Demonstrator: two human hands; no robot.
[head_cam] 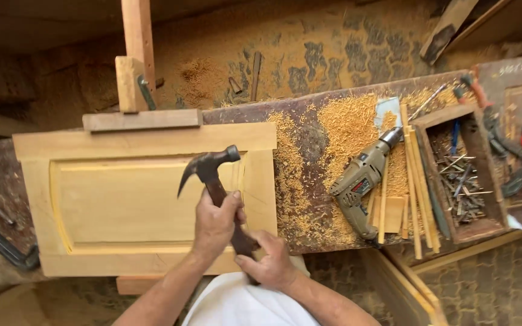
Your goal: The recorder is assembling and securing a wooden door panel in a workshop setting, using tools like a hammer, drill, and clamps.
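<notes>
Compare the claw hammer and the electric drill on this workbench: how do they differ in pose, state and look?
The claw hammer is gripped by the left hand and right hand over the wooden panel; the electric drill lies untouched on its side among the sawdust.
The hammer is dark with a curved claw; the drill is grey-green with a metal bit.
Both are hand-held tools at the same bench.

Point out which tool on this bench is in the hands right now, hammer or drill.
The claw hammer: the left hand and right hand both grip its handle over the wooden panel. The drill lies untouched among the shavings.
</notes>
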